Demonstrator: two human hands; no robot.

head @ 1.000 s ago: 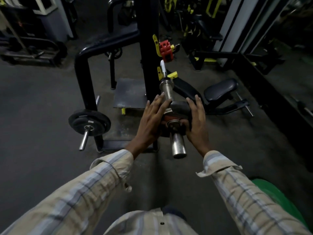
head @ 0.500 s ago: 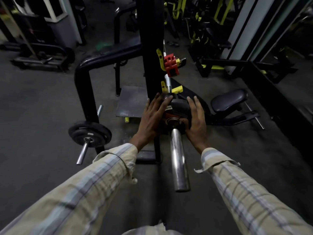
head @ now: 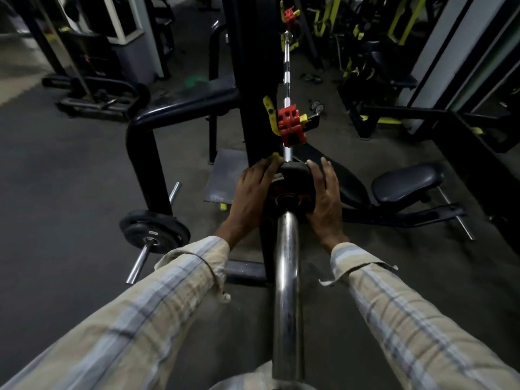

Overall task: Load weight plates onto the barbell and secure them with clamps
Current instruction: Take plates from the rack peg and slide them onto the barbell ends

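since a second ago the plate (head: 292, 178) has slid far along the bar (head: 287, 291), so much more bare sleeve shows near the camera. left hand (head: 251, 195) lies flat on the plate's left rim, fingers straight; right hand (head: 323, 201) presses its right rim, fingers straight too. plate sits on the bar, just near of a red clamp (head: 291, 127) by the rack post (head: 253, 80). another plate (head: 154, 230) hangs on a peg at left.
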